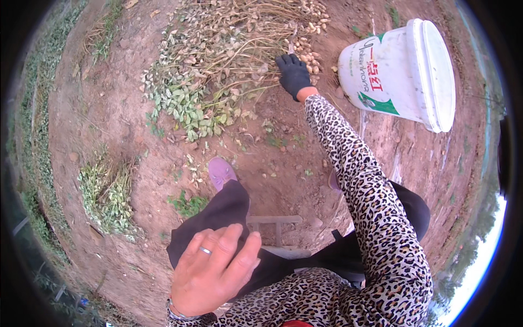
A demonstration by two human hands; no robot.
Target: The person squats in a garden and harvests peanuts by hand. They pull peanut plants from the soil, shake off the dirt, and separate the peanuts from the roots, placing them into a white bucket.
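Observation:
My right hand (293, 77), in a black glove, reaches forward to the edge of a heap of pulled peanut plants (229, 57). Its palm faces down among the stems, beside a cluster of peanut pods (307, 53). The back of the glove hides whether the fingers grip any stems. Over my lap is my bare left hand (214, 265), with a ring on one finger. Its fingers are bent and spread, and nothing shows between them. The leaves of the heap are partly green, partly dry and brown.
A white plastic bucket (396, 77) with printed writing lies tilted at the right in this view. A smaller plant bunch (108, 192) lies on the soil at left. Under me is part of a low stool (282, 249). My purple shoe (220, 171) stands before the heap.

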